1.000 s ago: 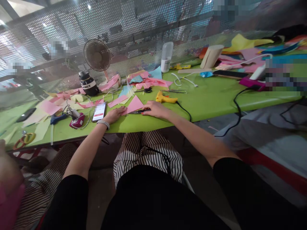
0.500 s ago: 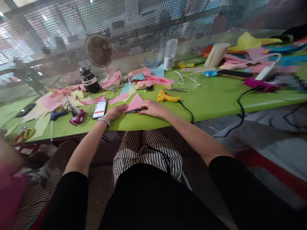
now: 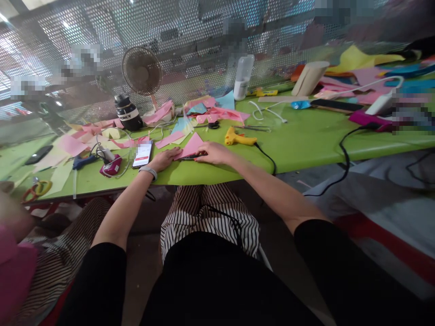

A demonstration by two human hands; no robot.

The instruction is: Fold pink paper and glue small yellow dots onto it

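A pink triangular sheet of paper (image 3: 192, 144) lies on the green table in front of me. My left hand (image 3: 165, 158) rests flat on its left corner, fingers stretched out. At the paper's right side, my right hand (image 3: 215, 153) is closed around a slim dark tool (image 3: 187, 158) that runs along the paper's near edge. The fingers cover much of this tool, so I cannot tell its exact kind. A phone (image 3: 142, 154) with a lit screen sits left of my left hand. Beyond my right hand lies a yellow glue gun (image 3: 239, 136).
Paper scraps (image 3: 73, 144) spread across the left and back of the green table (image 3: 306, 142). A black bottle (image 3: 128, 114), a fan (image 3: 142, 71) and a clear bottle (image 3: 242, 83) stand behind. A magenta power block (image 3: 110, 165) is left. People sit on both sides.
My right hand and the dark tool have slid slightly left along the paper's near edge. My left hand stays on the paper's corner. The view has shifted a little.
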